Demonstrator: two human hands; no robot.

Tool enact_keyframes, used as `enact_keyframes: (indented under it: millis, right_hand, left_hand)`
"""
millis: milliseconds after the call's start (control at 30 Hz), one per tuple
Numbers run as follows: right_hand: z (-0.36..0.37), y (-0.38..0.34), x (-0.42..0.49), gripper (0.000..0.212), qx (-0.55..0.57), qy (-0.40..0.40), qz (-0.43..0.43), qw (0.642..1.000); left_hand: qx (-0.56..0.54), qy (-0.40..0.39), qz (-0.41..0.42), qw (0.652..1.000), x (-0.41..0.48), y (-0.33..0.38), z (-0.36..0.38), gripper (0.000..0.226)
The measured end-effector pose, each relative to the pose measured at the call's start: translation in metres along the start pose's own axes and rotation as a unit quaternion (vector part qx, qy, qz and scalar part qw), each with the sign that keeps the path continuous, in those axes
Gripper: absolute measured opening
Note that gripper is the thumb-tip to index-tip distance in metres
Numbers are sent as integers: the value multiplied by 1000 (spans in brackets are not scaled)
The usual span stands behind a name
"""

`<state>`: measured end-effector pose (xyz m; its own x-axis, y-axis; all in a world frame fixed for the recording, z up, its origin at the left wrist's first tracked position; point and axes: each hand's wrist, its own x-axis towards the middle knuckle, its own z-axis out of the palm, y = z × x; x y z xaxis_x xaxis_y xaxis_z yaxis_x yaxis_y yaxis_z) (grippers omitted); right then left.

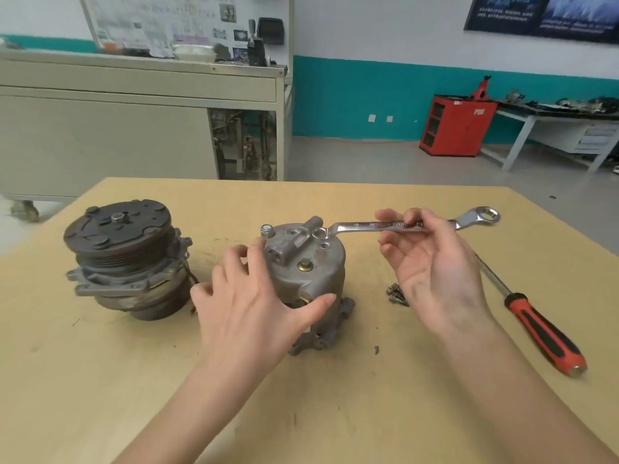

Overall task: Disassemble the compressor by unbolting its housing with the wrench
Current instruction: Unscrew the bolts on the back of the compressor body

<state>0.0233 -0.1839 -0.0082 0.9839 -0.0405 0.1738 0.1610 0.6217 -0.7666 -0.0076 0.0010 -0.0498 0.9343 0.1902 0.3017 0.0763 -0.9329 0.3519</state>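
The room is bright and evenly lit from above, so the counter (335, 413) carries only soft, pale shadows close under the things that stand on it. The chrome wrench (361, 226) gives small white glints along its shaft and ring end — the only real glare — and the colours look a little washed. The wide lens bends straight lines near the edges, for example the teal wall band (368, 95), and the background is soft: the papers on the notice board (150, 25) cannot be read.
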Motion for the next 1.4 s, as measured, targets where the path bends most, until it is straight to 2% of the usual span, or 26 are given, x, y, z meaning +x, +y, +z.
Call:
enact_keyframes:
  millis: [100,233,433,567,733,867,933,1033,1067,1167,1200,1233,1267,1400]
  right_hand:
    - [2,12,-2,30,3,20,32,999]
    - [-2,16,-6,30,-12,29,39,999]
    - [-5,22,-16,33,-71,-1,-27,997]
    - [-14,26,-13,28,-54,-24,-17,998]
    - [-24,28,1,17,-34,-73,23,996]
    - [-25,30,29,24,-11,-62,96,993]
    - [-20,30,48,29,-39,-55,135,989]
    - [-15,32,74,20,-104,-79,178,975]
    - [-15,34,82,15,-119,-83,183,972]
    - [-9,33,104,18,-132,-47,175,974]
    - [-5,31,111,11,-144,-34,174,974]
    - [0,28,118,5,-176,-22,176,968]
    - [6,26,124,8,-233,-15,177,956]
    - [45,32,143,22,-504,-69,121,853]
  left_hand:
    - [23,-17,3,1000,-5,-3,-4,127]
    - [8,-40,22,999,1,-16,-13,125]
    - [-105,-117,86,984,17,-19,-16,120]
    - [-141,-135,86,977,18,-10,-13,116]
    - [-144,-119,76,979,18,-8,-8,102]
    - [-144,-114,76,980,18,-8,-7,101]
    - [-145,-111,77,980,18,-9,-8,102]
    - [-142,-107,77,981,17,-10,-8,109]
    - [-140,-105,77,982,17,-9,-8,111]
    - [-132,-103,75,983,17,-9,-7,109]
    - [-130,-102,75,983,17,-9,-7,106]
    - [-130,-99,76,984,17,-9,-6,104]
    - [-131,-97,77,984,16,-9,-6,103]
    - [-146,-92,86,981,18,-12,-4,112]
